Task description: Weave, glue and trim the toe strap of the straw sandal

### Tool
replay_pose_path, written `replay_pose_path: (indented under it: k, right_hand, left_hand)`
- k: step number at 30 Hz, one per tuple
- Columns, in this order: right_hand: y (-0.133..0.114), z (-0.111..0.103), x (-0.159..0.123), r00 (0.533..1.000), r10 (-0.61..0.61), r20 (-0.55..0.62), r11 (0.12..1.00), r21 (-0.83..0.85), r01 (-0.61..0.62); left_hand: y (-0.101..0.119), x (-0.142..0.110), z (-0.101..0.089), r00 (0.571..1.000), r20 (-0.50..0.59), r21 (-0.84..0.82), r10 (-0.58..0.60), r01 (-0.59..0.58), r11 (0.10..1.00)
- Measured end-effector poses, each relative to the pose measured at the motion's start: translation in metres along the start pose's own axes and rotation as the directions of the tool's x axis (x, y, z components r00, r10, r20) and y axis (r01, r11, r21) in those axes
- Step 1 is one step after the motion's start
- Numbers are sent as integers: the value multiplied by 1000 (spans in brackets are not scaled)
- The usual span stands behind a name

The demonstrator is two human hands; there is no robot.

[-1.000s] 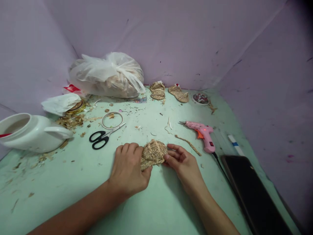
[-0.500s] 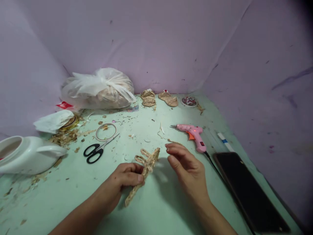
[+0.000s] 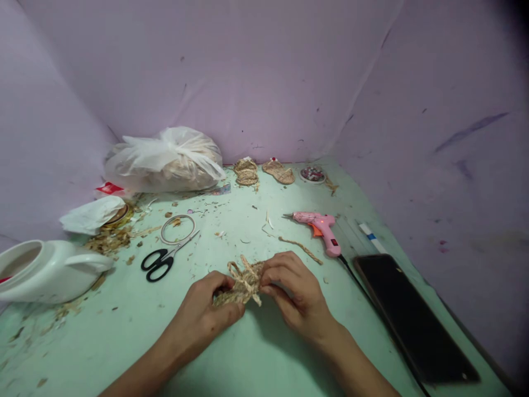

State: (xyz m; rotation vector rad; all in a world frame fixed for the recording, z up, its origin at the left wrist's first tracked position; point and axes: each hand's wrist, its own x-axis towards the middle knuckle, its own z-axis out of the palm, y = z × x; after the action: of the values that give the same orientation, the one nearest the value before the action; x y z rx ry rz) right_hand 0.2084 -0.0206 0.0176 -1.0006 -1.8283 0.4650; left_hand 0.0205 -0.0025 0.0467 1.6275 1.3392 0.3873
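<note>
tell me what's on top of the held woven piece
On the woven piece, braided loops stand up. The left hand covers part of one end and the right hand part of the other; its underside cannot be seen.

Left hand (image 3: 209, 309) gripping, thumb (image 3: 231, 313) extended; right hand (image 3: 297, 295) pinching, fingers (image 3: 283, 266) curled; left forearm (image 3: 149, 355) and right forearm (image 3: 357, 358) slanting inward

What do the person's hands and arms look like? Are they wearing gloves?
No gloves! The left hand and right hand are bare, and I see no rings on the fingers. The left arm and right arm show no sleeve, watch or bracelet where they're in view.
</note>
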Motion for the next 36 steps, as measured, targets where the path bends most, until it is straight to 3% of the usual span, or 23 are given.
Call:
replay_pose_path:
  k: [5,10,12,14,16,18,21,23,29,33,36]
  right_hand:
    - [4,-2,0,989,-121,87,981,-139,132]
    - [-1,-1,-2,975,-187,117,975,-97,198]
    - [-7,0,-3,990,-136,42,991,-10,137]
    - [-10,0,-4,991,5,-136,996,89,7]
    - [-9,-1,-3,916,198,-350,968,215,-127]
    - [-4,-1,-2,799,378,-468,903,377,-206]
    - [4,-1,1,669,600,-438,758,580,-300]
    - [5,-1,4,629,676,-385,700,601,-385]
    - [-3,-1,5,704,671,-234,688,550,-473]
    - [-3,3,3,702,689,-180,648,588,-485]
    - [0,7,2,690,705,-164,625,603,-496]
  left_hand:
    - [-3,0,2,998,-52,131,30,-23,991]
    - [-4,3,2,999,-33,60,34,-32,998]
    - [-5,5,1,999,-23,-7,23,-24,1000]
    - [-8,7,-1,1000,-4,-94,-9,8,996]
    - [-12,8,-3,998,17,-175,-55,57,983]
    - [-15,10,-3,996,13,-233,-90,91,968]
    - [-16,11,-2,993,-2,-314,-117,111,943]
    - [-14,10,-1,989,17,-410,-147,141,901]
    - [-8,9,-5,953,176,-766,-246,290,574]
    - [-14,12,-5,938,315,-842,-143,346,414]
    - [-19,15,-3,927,364,-860,-90,371,350]
